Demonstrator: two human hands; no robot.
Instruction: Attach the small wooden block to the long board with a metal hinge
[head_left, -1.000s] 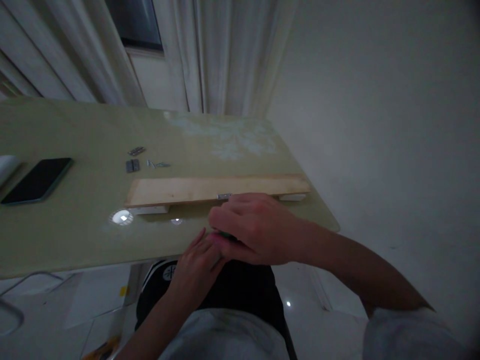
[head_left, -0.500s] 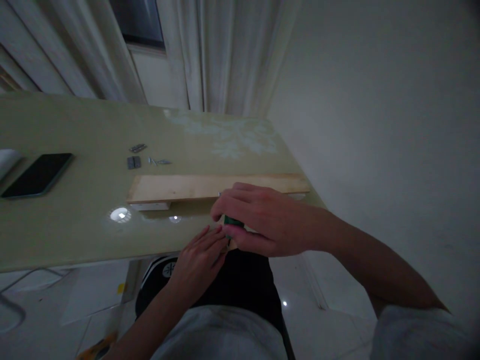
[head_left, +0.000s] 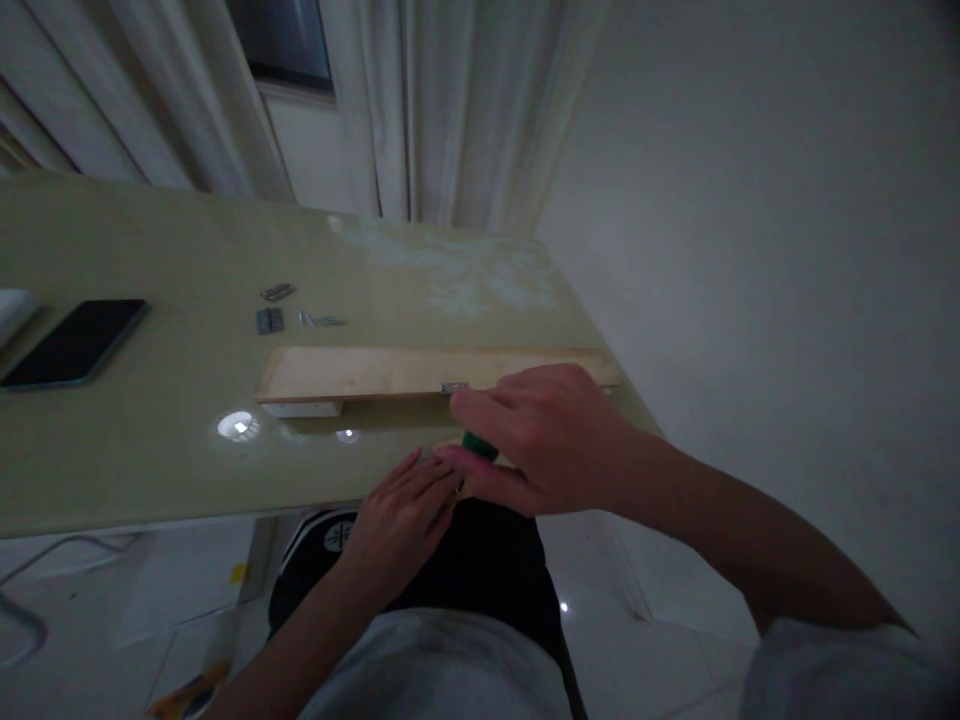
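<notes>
My right hand (head_left: 540,440) is closed round the green handle of a screwdriver (head_left: 478,446), gripped from above and tilted; its thin shaft points down beside my left fingers. Beneath both hands, a pale wooden piece (head_left: 448,443) shows only in slivers at the table's front edge. My left hand (head_left: 405,515) presses on that piece, fingers together and pointing forward, its thumb mostly hidden. What the screwdriver tip touches is covered. Just beyond my right fingers, a small metal hinge (head_left: 454,387) sits on the front edge of a long wooden board (head_left: 360,372).
The board rests on a white block (head_left: 304,409). Behind it lie loose hinges (head_left: 270,320) and several screws (head_left: 322,320). A phone (head_left: 79,342) is at the left of the glossy table (head_left: 172,440). A wall (head_left: 750,250) rises close on the right.
My right hand has turned and shifted slightly right with the screwdriver, so the hinge on the board now shows. My left hand stays in place.
</notes>
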